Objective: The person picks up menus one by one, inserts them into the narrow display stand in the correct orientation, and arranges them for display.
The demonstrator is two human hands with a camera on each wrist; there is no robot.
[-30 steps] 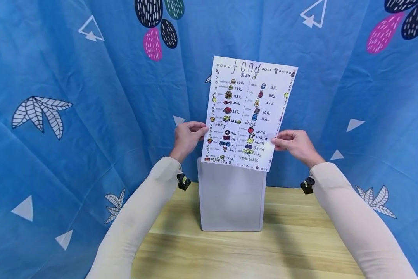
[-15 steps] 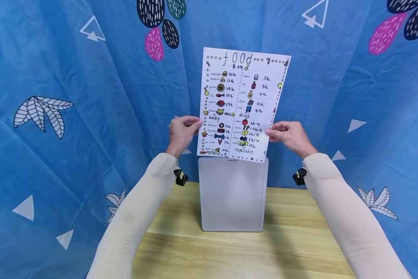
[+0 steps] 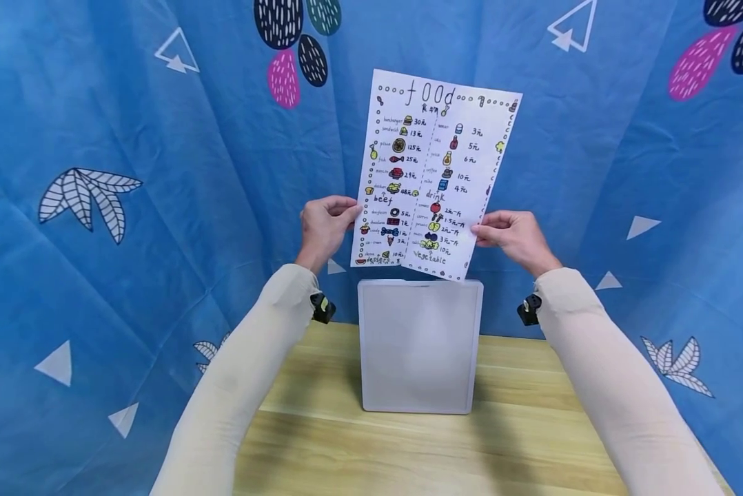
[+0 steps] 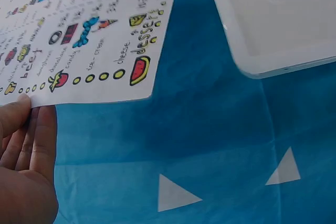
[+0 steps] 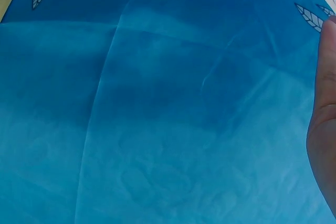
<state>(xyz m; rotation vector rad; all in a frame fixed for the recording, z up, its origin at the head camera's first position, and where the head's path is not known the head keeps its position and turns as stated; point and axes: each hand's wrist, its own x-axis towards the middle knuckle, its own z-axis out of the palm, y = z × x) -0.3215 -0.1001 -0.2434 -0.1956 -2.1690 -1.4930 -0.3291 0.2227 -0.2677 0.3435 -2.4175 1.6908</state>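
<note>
Left hand (image 3: 324, 231) and right hand (image 3: 517, 238) pinch opposite edges of a paper menu (image 3: 432, 176), which could crease by catching the white board (image 3: 420, 348) below them.

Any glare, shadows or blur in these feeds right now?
Head view: soft shadows on the table, faint sheen on the board, headings on the paper readable; left wrist: print blurs toward upper left; right wrist: dim, soft picture, right hand cut by the edge.

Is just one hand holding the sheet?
No, the left hand and right hand each pinch a side edge of the sheet.
</note>
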